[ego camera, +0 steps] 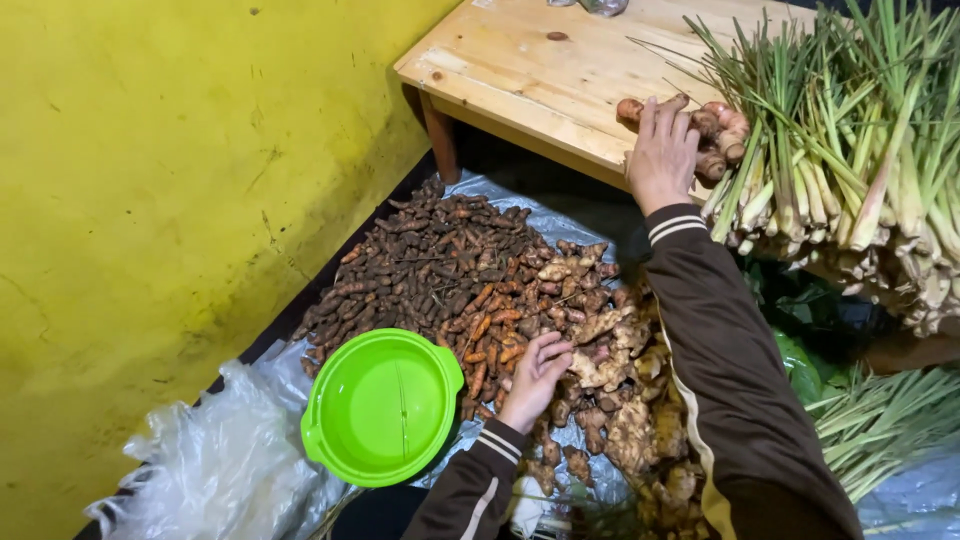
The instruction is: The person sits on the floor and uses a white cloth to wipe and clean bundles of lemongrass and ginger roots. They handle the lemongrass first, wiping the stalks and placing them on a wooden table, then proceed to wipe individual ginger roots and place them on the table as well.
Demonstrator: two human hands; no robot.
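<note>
My right hand (661, 150) rests on a clump of ginger root (718, 135) at the front edge of a low wooden table (530, 70), fingers spread over it. My left hand (537, 376) reaches down into a pile of pale ginger pieces (610, 360) on a plastic sheet on the floor, fingers curled among the roots; whether it grips one is unclear. Left of that hand a heap of dark orange-brown turmeric roots (440, 270) spreads out. A bright green plastic bowl (380, 408) with nothing in it sits just left of my left wrist.
Bundles of lemongrass stalks (860, 150) lie across the table's right side, with more lemongrass (885, 420) on the floor at lower right. A yellow wall (150, 200) borders the left. Crumpled clear plastic (215, 465) lies at bottom left.
</note>
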